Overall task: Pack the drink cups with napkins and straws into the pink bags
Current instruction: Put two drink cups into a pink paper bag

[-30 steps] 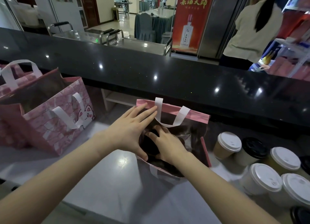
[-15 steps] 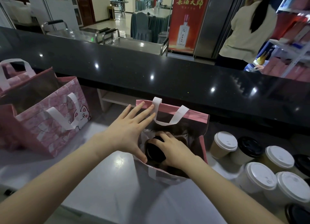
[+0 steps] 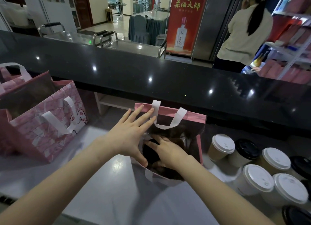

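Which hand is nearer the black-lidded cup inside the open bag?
Right. The right hand grips the cup in the bag; left hand spreads the bag's rim beside it.

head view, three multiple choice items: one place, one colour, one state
1. Where is the right hand? A on the black counter; B inside the open pink bag; C on a white lid.
2. What colour are that bag's handles? A white; B black; C red.
3. How is the left hand? A in a fist; B fingers spread straight; C gripping a cup.
Answers: 1 B, it grips a black-lidded cup down in the bag; 2 A, its loops show white; 3 B, fingers lie flat at the rim.
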Action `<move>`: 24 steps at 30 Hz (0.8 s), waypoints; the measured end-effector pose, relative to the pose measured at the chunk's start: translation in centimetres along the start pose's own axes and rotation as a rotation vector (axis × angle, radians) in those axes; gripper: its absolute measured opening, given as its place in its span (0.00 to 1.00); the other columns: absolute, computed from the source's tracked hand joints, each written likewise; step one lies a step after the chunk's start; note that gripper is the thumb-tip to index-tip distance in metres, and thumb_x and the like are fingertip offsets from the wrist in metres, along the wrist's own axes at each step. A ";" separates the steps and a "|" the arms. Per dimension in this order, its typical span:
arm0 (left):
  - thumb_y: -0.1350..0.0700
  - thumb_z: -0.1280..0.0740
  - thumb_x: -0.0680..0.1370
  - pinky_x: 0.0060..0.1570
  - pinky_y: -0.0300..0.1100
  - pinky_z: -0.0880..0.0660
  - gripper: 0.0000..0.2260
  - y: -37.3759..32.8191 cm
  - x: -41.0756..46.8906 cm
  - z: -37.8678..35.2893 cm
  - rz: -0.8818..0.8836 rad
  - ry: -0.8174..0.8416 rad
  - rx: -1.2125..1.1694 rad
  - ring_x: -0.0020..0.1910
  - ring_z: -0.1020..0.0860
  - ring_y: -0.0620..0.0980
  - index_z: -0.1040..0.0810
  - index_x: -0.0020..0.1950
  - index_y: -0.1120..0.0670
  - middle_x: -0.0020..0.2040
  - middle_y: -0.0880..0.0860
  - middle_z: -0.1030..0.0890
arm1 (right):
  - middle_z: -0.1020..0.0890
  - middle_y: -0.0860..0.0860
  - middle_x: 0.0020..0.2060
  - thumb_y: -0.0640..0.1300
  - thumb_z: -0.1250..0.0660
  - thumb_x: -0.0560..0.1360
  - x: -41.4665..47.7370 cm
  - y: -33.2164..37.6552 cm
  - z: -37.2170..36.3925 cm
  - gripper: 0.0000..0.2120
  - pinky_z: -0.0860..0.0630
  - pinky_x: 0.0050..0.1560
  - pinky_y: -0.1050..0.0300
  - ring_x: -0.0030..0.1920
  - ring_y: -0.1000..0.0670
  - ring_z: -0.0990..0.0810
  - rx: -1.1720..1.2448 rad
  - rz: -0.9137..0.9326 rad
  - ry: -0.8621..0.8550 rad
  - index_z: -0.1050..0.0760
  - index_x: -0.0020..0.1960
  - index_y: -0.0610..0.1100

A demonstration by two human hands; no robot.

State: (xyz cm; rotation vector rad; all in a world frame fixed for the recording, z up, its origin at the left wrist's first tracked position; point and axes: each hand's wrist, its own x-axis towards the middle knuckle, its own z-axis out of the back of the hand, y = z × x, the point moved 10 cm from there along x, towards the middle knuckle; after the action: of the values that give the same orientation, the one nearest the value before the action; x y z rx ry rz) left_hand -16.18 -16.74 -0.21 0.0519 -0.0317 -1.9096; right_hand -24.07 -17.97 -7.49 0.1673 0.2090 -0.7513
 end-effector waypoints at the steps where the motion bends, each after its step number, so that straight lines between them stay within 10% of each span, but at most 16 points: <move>1: 0.23 0.33 0.58 0.73 0.53 0.69 0.61 0.1 0.1 0.0 0.006 0.010 -0.024 0.73 0.75 0.50 0.70 0.75 0.42 0.76 0.44 0.70 | 0.46 0.47 0.77 0.52 0.32 0.75 -0.6 -0.1 0.6 0.36 0.38 0.72 0.44 0.75 0.42 0.45 0.039 -0.007 -0.002 0.47 0.77 0.54; 6: 0.26 0.32 0.61 0.73 0.52 0.68 0.58 0.8 1.0 0.3 0.050 0.030 -0.122 0.74 0.73 0.48 0.70 0.73 0.39 0.77 0.43 0.69 | 0.25 0.49 0.61 0.53 0.42 0.80 -6.2 -0.9 4.2 0.17 0.28 0.61 0.49 0.60 0.48 0.26 0.212 0.009 -0.073 0.26 0.66 0.49; 14: 0.23 0.36 0.62 0.70 0.61 0.72 0.53 -1.7 3.2 1.4 0.015 -0.119 -0.017 0.75 0.71 0.48 0.65 0.75 0.36 0.79 0.46 0.60 | 0.21 0.54 0.52 0.46 0.36 0.78 -19.3 -11.2 7.3 0.09 0.29 0.54 0.64 0.54 0.55 0.25 0.359 -0.231 -0.677 0.21 0.56 0.46; 24: 0.20 0.42 0.61 0.70 0.59 0.73 0.52 -3.1 4.7 0.5 -0.033 -0.095 0.038 0.75 0.71 0.49 0.69 0.73 0.35 0.79 0.47 0.60 | 0.34 0.46 0.70 0.56 0.32 0.72 -15.4 -23.9 -0.6 0.34 0.34 0.66 0.49 0.68 0.43 0.34 0.076 -0.567 -0.216 0.38 0.74 0.50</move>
State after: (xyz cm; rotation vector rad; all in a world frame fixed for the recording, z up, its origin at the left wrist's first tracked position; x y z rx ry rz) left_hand -20.67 -20.19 0.04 -0.0131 -0.1320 -1.9431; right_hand -51.64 -24.92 -6.02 0.0966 0.0175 -1.3338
